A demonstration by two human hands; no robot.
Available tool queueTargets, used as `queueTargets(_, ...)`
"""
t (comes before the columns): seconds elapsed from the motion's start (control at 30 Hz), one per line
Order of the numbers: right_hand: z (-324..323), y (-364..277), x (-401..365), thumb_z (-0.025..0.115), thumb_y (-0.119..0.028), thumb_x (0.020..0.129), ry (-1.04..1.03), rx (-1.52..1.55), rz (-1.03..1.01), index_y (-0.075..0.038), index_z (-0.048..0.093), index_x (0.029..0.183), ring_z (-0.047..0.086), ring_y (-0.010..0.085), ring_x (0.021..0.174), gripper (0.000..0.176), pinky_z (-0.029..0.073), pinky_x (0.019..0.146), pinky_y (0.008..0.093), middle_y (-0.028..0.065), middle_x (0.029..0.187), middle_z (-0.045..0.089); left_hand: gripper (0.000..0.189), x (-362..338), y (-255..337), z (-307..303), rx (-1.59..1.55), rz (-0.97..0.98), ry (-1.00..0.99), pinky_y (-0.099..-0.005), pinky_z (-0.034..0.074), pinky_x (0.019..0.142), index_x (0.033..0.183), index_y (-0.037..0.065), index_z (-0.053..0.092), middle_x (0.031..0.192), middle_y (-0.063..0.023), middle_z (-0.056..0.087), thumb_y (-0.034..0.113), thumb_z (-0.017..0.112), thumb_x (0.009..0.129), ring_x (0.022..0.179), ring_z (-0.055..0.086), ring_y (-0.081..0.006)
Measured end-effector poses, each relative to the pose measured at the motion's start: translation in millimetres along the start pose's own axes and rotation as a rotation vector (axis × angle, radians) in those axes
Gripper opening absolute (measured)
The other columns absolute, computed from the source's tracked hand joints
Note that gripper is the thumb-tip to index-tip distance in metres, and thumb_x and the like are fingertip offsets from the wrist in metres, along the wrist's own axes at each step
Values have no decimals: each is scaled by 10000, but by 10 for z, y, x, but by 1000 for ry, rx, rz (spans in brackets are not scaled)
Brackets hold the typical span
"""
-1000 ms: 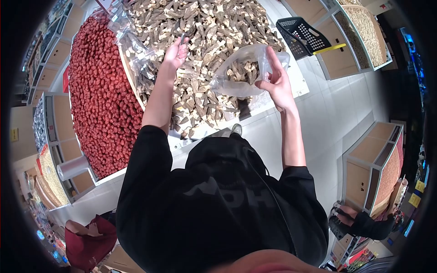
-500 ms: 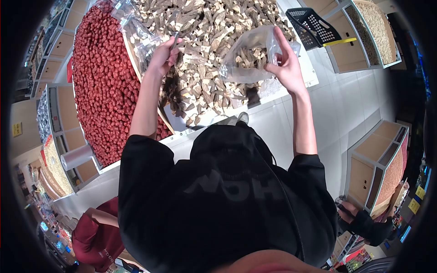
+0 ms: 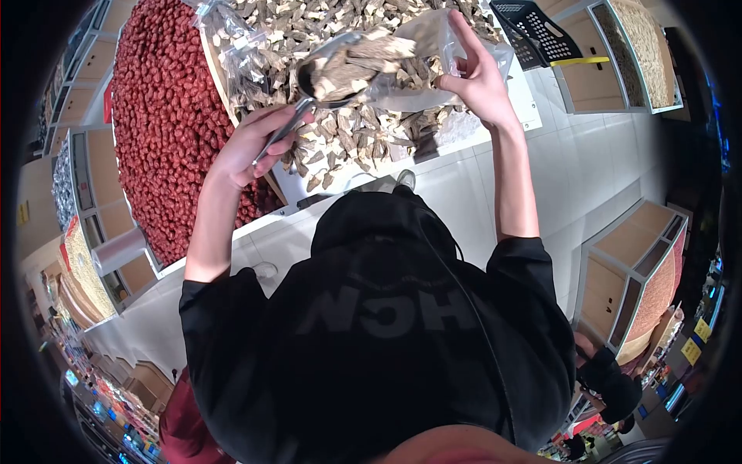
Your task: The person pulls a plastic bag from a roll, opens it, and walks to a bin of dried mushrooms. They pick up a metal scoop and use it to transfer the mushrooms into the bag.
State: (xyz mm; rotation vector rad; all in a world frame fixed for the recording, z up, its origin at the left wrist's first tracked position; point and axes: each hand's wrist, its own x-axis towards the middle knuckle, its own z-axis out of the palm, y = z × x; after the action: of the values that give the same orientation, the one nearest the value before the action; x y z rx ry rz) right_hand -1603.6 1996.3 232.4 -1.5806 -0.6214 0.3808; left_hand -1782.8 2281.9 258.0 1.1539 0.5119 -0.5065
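Observation:
My left hand (image 3: pixel 251 145) grips the handle of a metal scoop (image 3: pixel 325 73) heaped with dried brown mushroom pieces. The scoop's mouth is raised to the opening of a clear plastic bag (image 3: pixel 421 62). My right hand (image 3: pixel 479 77) holds that bag up by its rim, and the bag holds some of the same pieces. Both are above a big bin of dried mushroom pieces (image 3: pixel 332 23).
A bin of red dates (image 3: pixel 158 131) lies left of the mushroom bin, with clear bags (image 3: pixel 232 54) on the divider. A black shopping basket (image 3: pixel 541 31) sits at the upper right. More bulk bins (image 3: pixel 641 278) stand right. A person in red (image 3: pixel 185 433) is lower left.
My left hand has drawn back out of the mushroom pile and lifted the filled scoop to the bag's mouth. The bag stayed raised in my right hand.

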Motion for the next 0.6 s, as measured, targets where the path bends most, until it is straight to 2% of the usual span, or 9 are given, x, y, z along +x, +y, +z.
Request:
queueTargets(0.1,79,-38,-35,592,137,620,-19,14,-20,-79,219,1478,459,65,791,961,459,698,213,71,1513,283,266,136,-3,215,179,34,19,-185,206,289,1064,18,615,500,36,423,213,469,958,312,297,-31)
queueTargets(0.13,109,-53,-57,586,146,617,-30,32,-10,-77,220,1477,457,86,878,961,466,729,225,76,1518,268,265,218,-13,304,191,42,13,-187,206,292,1032,27,638,484,41,412,218,471,956,312,279,-29)
queueTargets(0.2,161,-80,-100,562,176,609,-54,106,55,-75,222,1475,452,169,1224,964,492,843,273,91,1533,218,245,440,-86,486,254,76,41,-197,211,304,1037,34,633,532,27,448,185,466,942,330,268,-36)
queueTargets(0.27,217,-78,-126,551,179,610,-32,105,8,-58,224,1471,473,180,1197,951,498,841,280,107,1528,223,264,740,-222,597,327,118,24,-204,298,315,1086,24,620,595,19,507,195,485,938,394,395,-38)
queueTargets(0.33,232,-112,-173,542,177,612,-10,154,10,-54,223,1471,514,185,1143,945,506,822,279,115,1524,231,282,919,-339,735,922,363,209,-274,433,401,1153,60,594,647,-31,573,208,531,921,463,540,-142)
queueTargets(0.43,165,-112,-205,526,170,619,37,181,5,-51,228,1469,545,188,1089,928,514,791,274,119,1513,253,311,844,-420,779,1541,791,524,-348,506,524,1191,113,588,722,-89,622,233,565,905,586,626,-257)
queueTargets(0.53,96,-126,-227,539,174,631,82,254,-13,-27,187,1472,562,120,998,934,496,769,227,141,1513,241,272,706,-452,580,1458,1039,550,-388,500,473,1113,90,614,766,-127,630,248,546,902,545,612,-282)
queueTargets(0.57,82,-131,-236,535,175,628,95,250,-16,-24,188,1472,551,126,1028,934,495,769,225,141,1513,242,305,684,-502,493,1294,1140,525,-351,447,411,1164,77,592,688,-70,590,248,535,919,464,557,-224)
queueTargets(0.6,68,-138,-242,531,175,624,107,245,-20,-22,188,1471,539,132,1058,935,493,769,223,142,1512,243,305,602,-505,421,1057,999,431,-319,409,391,1165,67,589,658,-44,554,250,515,932,436,511,-187)
